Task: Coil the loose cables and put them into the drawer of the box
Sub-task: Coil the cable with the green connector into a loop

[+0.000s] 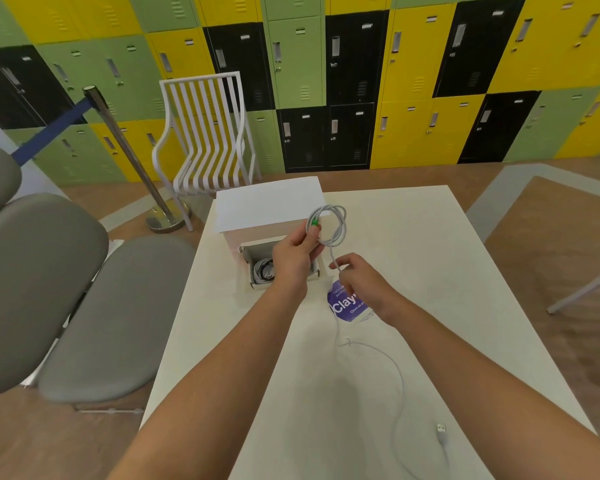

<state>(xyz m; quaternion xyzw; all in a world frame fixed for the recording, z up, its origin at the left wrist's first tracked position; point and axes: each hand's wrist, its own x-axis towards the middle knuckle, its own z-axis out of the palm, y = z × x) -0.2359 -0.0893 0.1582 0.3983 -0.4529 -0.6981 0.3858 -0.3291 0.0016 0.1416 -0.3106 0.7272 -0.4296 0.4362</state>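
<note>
White cable above open drawer, purple card beside, chair behind.

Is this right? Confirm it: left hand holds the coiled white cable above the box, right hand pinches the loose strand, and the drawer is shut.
Not quite. The head view shows the drawer pulled open, a coiled cable already inside; the rest stands.

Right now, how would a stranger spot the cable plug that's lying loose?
Start at the white table and follow the thin white cable from the right hand toward the near edge. The small white USB plug lies there alone, unlike the green-tipped end pinched in the left hand.
</note>
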